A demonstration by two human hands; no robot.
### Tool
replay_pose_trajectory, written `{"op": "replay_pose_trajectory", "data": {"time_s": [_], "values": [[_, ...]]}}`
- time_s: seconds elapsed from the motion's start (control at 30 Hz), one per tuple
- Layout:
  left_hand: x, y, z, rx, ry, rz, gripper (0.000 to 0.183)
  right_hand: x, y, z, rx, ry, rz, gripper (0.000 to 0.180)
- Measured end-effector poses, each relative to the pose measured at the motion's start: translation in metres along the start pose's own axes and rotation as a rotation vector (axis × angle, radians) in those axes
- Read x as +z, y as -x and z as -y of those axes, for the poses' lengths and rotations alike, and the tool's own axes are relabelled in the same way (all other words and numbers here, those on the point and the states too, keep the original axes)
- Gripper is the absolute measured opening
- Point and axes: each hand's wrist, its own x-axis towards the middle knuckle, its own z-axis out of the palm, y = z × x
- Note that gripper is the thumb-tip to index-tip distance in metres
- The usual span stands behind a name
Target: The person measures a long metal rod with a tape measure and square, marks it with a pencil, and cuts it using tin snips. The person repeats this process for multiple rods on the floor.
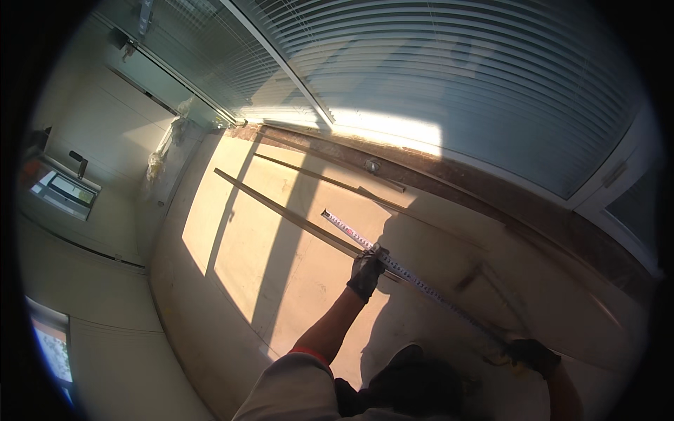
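My left hand (pixel 367 272), in a dark work glove, grips the extended blade of a tape measure (pixel 408 275) partway along. The blade's free end, with its metal hook, reaches up and left over the sunlit floor. At the lower right, my right hand (pixel 536 357), also gloved, is closed around the other end of the tape. Shadow hides most of the tape case there. Beside my left hand lies a long narrow strip (pixel 284 211), roughly parallel to the blade. Whether that hand touches the strip cannot be told.
Two more long strips (pixel 316 176) (pixel 345 164) lie nearer the glazed partition with blinds (pixel 421 68). A blurred, hammer-like tool (pixel 500 292) rests in shadow right of the tape. Crumpled plastic sheeting (pixel 164 144) hangs by the far wall. My dark-shod foot (pixel 408 355) is below.
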Motion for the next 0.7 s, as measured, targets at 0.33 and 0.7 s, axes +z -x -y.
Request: {"op": "replay_pose_trajectory", "data": {"time_s": [0.33,0.7], "values": [[-0.16,-0.08,0.041,-0.068,-0.9,-0.57,0.043,-0.02,0.021,-0.006,0.149,-0.196,-0.011,0.046],[0.009,0.03,0.034,-0.225,0.029,-0.049,0.026,0.048,-0.134,0.043,-0.371,0.208,0.169,0.014]]}}
